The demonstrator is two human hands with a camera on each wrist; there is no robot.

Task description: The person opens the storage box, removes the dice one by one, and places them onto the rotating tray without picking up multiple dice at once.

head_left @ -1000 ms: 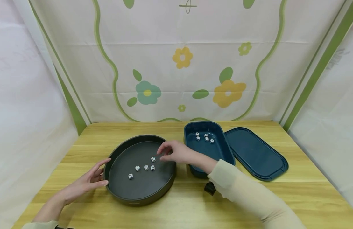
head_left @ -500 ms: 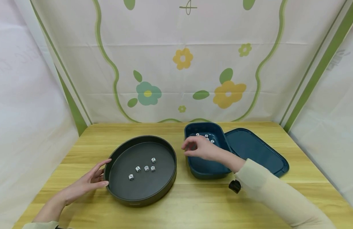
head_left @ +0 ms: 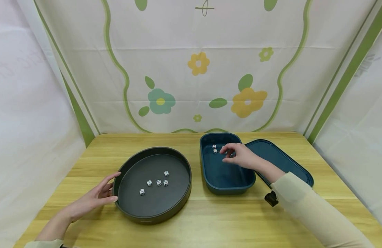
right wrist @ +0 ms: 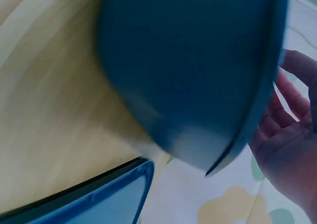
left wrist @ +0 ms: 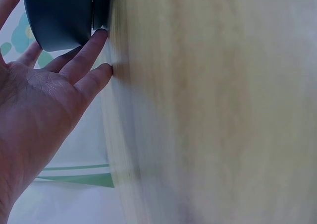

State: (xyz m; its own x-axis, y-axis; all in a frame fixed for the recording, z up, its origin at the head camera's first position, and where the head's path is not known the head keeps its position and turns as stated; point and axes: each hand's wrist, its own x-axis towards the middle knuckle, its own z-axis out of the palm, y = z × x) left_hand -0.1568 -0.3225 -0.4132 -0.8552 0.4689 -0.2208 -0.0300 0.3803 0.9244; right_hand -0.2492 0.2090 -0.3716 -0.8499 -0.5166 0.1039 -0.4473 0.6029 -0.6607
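My left hand (head_left: 90, 200) rests against the left side of a round dark pan (head_left: 153, 220), its fingers spread along the outer wall. In the left wrist view the fingers (left wrist: 84, 60) reach out straight beside the pan (left wrist: 59, 21). Several white dice (head_left: 158, 182) lie scattered on the pan's floor. Over a blue rectangular container (head_left: 228, 175), my right hand (head_left: 240, 156) hangs with bent fingers, thumb and forefinger apart and nothing seen between them. Dice (head_left: 214, 148) sit at the container's far end, some partly hidden behind the fingers.
A blue lid (head_left: 280, 162) lies on the wooden table (head_left: 197, 220), right of the container and close against it. Behind the table hangs a white cloth (head_left: 166, 62) with flowers; more cloth stands at both sides.
From over the pan's right part, my right hand has moved right and into the space over the container's dice. The left hand and the pan have stayed put.
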